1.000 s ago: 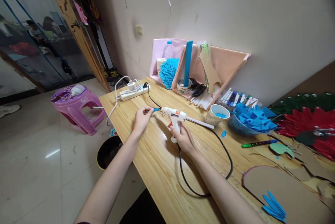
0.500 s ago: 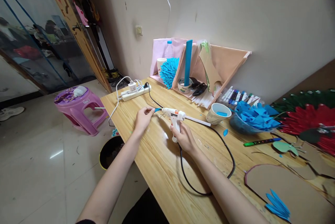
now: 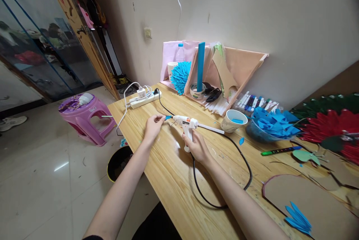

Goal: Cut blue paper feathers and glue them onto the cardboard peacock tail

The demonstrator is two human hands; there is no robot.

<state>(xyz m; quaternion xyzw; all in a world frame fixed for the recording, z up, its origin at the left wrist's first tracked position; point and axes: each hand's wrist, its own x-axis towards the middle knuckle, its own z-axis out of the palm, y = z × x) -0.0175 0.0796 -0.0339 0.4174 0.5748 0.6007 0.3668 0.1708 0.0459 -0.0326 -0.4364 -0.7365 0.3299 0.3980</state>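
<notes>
My left hand [image 3: 153, 128] is closed, pinching a small blue paper petal [image 3: 168, 117] between thumb and fingertips. Wrapped round the handle of a white hot glue gun [image 3: 188, 123] is my right hand [image 3: 198, 145]. The gun's nozzle points left and lies right by the petal; whether they touch I cannot tell. A white glue stick [image 3: 211, 128] sticks out of its back end, and its black cord [image 3: 249, 165] loops over the wooden table [image 3: 168, 165]. At the lower right, a few blue petals [image 3: 298, 219] rest on a rounded cardboard piece [image 3: 316, 202].
Right of the gun stand a paper cup [image 3: 234, 121] and a bowl of blue paper pieces [image 3: 270, 128]. Markers [image 3: 256, 101] lie behind them. A power strip [image 3: 145, 100] sits at the far left table edge. On the floor are a pink stool [image 3: 91, 118] and a bin [image 3: 119, 163].
Both hands, the petal and the glue gun hold almost the same positions. The view has shifted very slightly.
</notes>
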